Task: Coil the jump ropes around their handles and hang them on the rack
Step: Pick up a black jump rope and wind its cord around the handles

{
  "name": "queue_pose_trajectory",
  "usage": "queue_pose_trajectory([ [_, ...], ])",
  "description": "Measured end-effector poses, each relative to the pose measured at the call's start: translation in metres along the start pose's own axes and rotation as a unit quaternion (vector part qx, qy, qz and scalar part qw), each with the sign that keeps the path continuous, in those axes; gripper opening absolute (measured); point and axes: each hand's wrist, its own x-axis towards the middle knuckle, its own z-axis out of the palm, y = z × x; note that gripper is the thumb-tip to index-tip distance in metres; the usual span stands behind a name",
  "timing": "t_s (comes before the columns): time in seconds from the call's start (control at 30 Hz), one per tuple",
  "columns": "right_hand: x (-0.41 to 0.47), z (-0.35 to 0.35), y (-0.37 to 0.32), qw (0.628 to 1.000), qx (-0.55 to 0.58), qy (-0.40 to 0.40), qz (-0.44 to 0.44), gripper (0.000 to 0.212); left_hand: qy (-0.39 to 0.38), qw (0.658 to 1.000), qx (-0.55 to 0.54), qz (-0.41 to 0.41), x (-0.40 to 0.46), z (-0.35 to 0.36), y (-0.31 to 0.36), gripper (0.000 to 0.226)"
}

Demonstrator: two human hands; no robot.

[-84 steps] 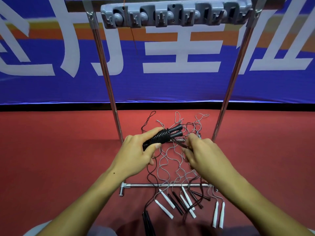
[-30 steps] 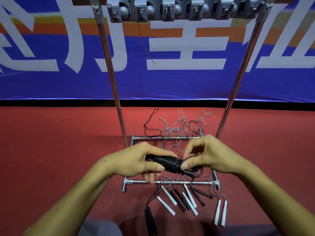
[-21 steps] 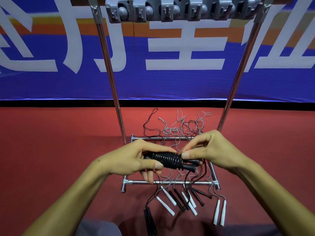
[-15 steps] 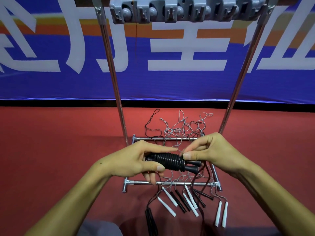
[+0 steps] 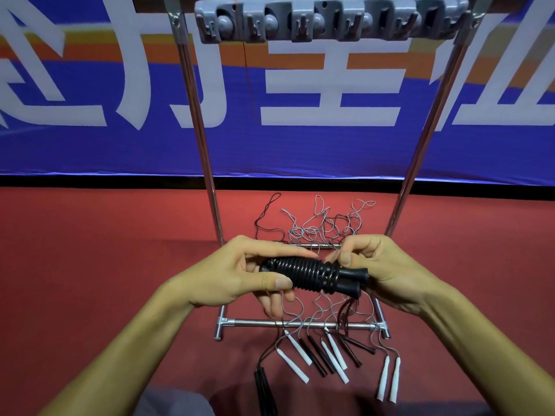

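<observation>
A black jump rope (image 5: 312, 276) lies coiled tightly around its two paired handles, held level in front of me. My left hand (image 5: 240, 274) grips the coiled part from the left, thumb underneath. My right hand (image 5: 381, 268) pinches the rope at the right end of the coil, near the bare handle ends. A short dark strand hangs below that end. The grey hook bar (image 5: 327, 19) of the rack sits high above, with no rope on it.
Several loose jump ropes with white handles (image 5: 295, 360) and black handles (image 5: 264, 391) lie on the red floor across the rack's base frame (image 5: 300, 324). Two slanted metal posts (image 5: 204, 145) rise to the hook bar. A blue banner stands behind.
The hanging tail of rope has been wound up and is much shorter. My right hand moved closer to the coil's end. The bundle stays level in my left hand.
</observation>
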Motion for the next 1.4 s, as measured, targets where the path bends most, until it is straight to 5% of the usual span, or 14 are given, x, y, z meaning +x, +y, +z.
queue_pose_trajectory([
  [0.2, -0.001, 0.024, -0.003, 0.995, 0.082, 0.054, -0.020, 0.007, 0.020, 0.999, -0.036, 0.021, 0.005, 0.001, -0.002, 0.050],
  [0.37, 0.006, 0.041, 0.011, 0.972, 0.060, 0.177, -0.141, 0.047, 0.077, 0.994, -0.063, 0.041, 0.011, 0.005, -0.005, 0.048],
  [0.47, 0.005, 0.042, 0.012, 0.961, -0.020, 0.196, -0.192, 0.014, 0.125, 0.988, -0.080, 0.049, 0.015, 0.006, -0.006, 0.047],
  [0.53, 0.003, 0.039, 0.014, 0.966, -0.055, 0.176, -0.182, 0.009, 0.158, 0.983, -0.084, 0.046, 0.017, 0.006, -0.007, 0.046],
  [0.77, 0.003, 0.050, 0.020, 0.964, -0.049, 0.212, -0.151, 0.047, 0.175, 0.983, -0.026, 0.046, 0.023, 0.013, -0.013, 0.050],
  [1.0, 0.003, 0.060, 0.019, 0.970, -0.005, 0.226, -0.090, 0.038, 0.185, 0.979, 0.058, 0.067, 0.017, 0.009, -0.011, 0.057],
  [1.27, -0.008, 0.073, 0.022, 0.981, 0.012, 0.187, -0.046, 0.026, 0.048, 0.997, 0.052, -0.010, 0.005, 0.011, -0.005, 0.079],
  [1.4, -0.010, 0.066, 0.022, 0.979, -0.005, 0.196, -0.054, 0.035, 0.087, 0.994, 0.062, -0.011, 0.010, 0.017, -0.008, 0.069],
])
